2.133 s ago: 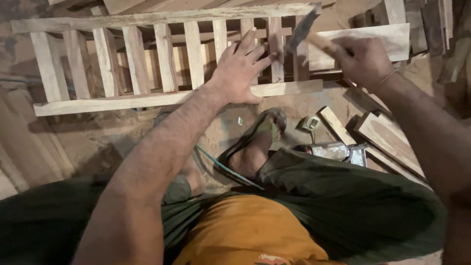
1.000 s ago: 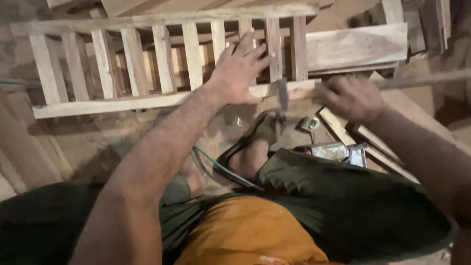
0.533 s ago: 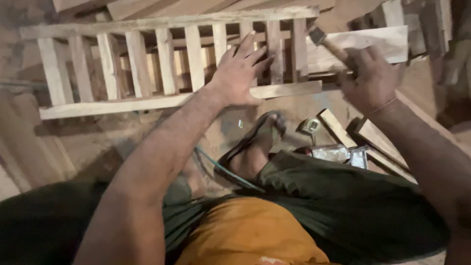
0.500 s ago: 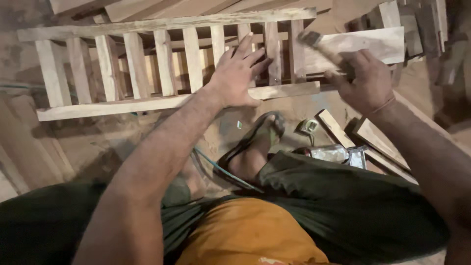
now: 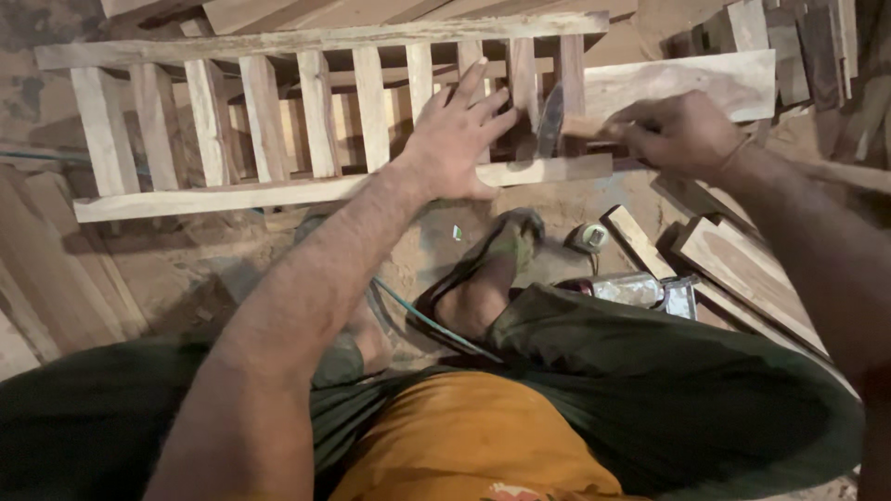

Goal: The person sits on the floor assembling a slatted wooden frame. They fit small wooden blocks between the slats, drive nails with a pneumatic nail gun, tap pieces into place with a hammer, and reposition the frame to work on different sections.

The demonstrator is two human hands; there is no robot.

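The left hand [image 5: 457, 139] lies flat with fingers spread wide on the pale wooden slatted frame [image 5: 306, 111], pressing its near rail and the slats toward the right end. The right hand [image 5: 682, 130] is closed around the wooden handle of a hammer [image 5: 557, 119], whose blurred metal head sits just beside the frame's rightmost slat. Nearer, a foot in a dark sandal [image 5: 487, 274] rests on sandy ground, with loose wooden offcuts [image 5: 724, 255] to the right.
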